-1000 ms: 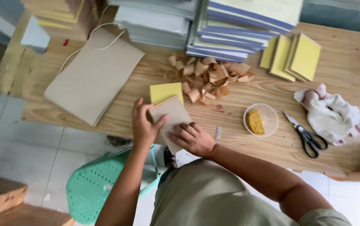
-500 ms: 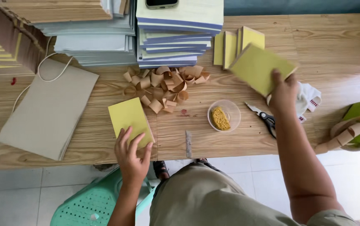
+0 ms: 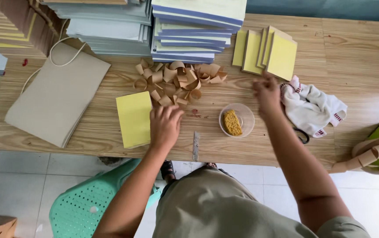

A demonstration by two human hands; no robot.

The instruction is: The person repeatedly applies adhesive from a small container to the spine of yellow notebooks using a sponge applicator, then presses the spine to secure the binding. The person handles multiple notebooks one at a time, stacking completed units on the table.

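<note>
My left hand [image 3: 165,125] lies flat on the wooden table [image 3: 356,66], fingers spread, just right of a yellow booklet [image 3: 134,118] and below a heap of curled brown paper strips [image 3: 177,80]. My right hand [image 3: 266,94] hovers blurred over the table with nothing in it, just below a row of yellow-covered booklets [image 3: 268,50] and left of a white cloth [image 3: 311,105]. A clear bowl with a yellow sponge [image 3: 235,120] sits between my two hands.
Tall stacks of paper and booklets [image 3: 189,26] line the back edge. A brown paper bag with a cord handle [image 3: 57,94] lies at the left. Black scissors [image 3: 303,136] peek from under the cloth. A roll of brown tape [image 3: 372,154] is at the right, a green stool [image 3: 97,207] below.
My right hand has set the yellow booklet onto the row at the back and come away holding nothing. My left hand has slid off the near booklet to its right.
</note>
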